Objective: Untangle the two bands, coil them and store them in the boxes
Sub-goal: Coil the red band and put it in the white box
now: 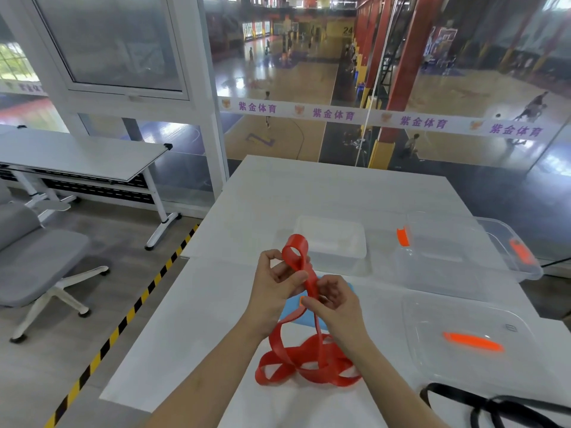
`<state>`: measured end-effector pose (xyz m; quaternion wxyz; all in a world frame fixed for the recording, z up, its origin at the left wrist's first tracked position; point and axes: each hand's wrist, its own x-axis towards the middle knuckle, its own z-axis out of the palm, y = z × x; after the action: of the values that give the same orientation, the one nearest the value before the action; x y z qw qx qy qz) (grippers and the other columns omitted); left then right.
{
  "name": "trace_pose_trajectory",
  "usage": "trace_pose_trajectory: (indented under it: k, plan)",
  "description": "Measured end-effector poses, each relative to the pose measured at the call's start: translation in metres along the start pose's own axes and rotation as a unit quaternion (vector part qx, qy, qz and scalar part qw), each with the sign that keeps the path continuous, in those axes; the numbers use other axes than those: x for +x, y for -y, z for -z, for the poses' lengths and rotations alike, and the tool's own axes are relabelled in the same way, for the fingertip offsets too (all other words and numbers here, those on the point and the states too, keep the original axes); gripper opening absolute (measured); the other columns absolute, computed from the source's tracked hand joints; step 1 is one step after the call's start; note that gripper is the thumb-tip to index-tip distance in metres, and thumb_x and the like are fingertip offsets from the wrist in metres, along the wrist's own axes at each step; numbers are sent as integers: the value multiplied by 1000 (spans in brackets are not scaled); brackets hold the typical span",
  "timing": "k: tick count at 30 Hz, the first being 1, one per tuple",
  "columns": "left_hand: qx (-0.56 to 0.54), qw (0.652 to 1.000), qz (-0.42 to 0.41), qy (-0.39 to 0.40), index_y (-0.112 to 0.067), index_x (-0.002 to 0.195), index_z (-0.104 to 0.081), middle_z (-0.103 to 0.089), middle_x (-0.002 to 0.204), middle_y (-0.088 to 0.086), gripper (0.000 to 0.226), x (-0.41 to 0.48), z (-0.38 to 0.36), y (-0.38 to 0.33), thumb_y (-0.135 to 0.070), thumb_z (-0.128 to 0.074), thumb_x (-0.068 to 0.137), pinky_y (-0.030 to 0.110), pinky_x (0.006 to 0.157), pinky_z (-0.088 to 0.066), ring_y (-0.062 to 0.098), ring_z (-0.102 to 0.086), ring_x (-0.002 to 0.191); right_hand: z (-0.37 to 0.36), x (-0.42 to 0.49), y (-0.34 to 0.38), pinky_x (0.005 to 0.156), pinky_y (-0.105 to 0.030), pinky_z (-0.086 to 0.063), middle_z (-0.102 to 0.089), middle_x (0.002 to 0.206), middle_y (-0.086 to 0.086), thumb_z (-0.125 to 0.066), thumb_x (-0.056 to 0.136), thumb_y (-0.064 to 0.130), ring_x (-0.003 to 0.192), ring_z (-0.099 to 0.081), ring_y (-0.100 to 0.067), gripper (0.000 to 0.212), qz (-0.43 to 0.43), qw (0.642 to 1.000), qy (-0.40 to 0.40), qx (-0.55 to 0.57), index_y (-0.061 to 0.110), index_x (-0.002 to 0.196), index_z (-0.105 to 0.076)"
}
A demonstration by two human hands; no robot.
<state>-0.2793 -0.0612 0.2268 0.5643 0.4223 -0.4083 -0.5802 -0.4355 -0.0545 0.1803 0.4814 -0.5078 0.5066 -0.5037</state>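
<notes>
White table (309, 186), court (278, 81) beyond. Red band (296, 240): left hand (275, 288) pinches its loop, right hand (336, 304) pinches the strand below. Keep your turns flat, tight, even.

Two bands: a red band (309, 362) mid-table and a black band (482, 406) near right. Two clear boxes: a small box (330, 239) farther off, a large box (448, 261) right. One clear lid (463, 319). Two hands: left hand (275, 291), right hand (336, 304). One grey chair (40, 251), left.
</notes>
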Motion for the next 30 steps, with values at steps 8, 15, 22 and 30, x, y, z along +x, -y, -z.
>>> trace_pose_trajectory:
  k: [8,15,22,30]
  plan:
    - [89,996,18,9,-56,153,-25,-71,126,3,93,7,24,5,-13,-80,91,29,96,-60,17,-73,117,23,3,9,92,-28,-60,-79,104,12,-90,78,7,98,-76,-15,26,48,997,-3,-58,24,96,-82]
    - [298,950,-93,18,-51,126,-65,-56,141,-19,45,13,43,-3,-23,-77,94,23,110,-47,-5,-51,133,35,13,16,84,-17,-57,-79,101,16,-87,78,-2,89,-75,-5,23,75,994,-1,-85,17,90,-82]
    - [438,888,-128,59,-39,99,-75,-62,139,-24,11,18,44,-5,-31,-77,92,31,117,-41,-3,-48,138,42,17,19,87,-16,-58,-78,101,19,-89,77,2,98,-74,-4,25,89,990,12,-108,24,88,-84]
    - [446,878,-47,167,-30,91,-70,-71,121,-28,14,18,33,-3,-19,-78,89,26,99,-54,2,-66,111,43,12,26,86,-20,-58,-79,96,12,-90,75,2,89,-75,-11,23,83,988,38,-122,22,83,-80]
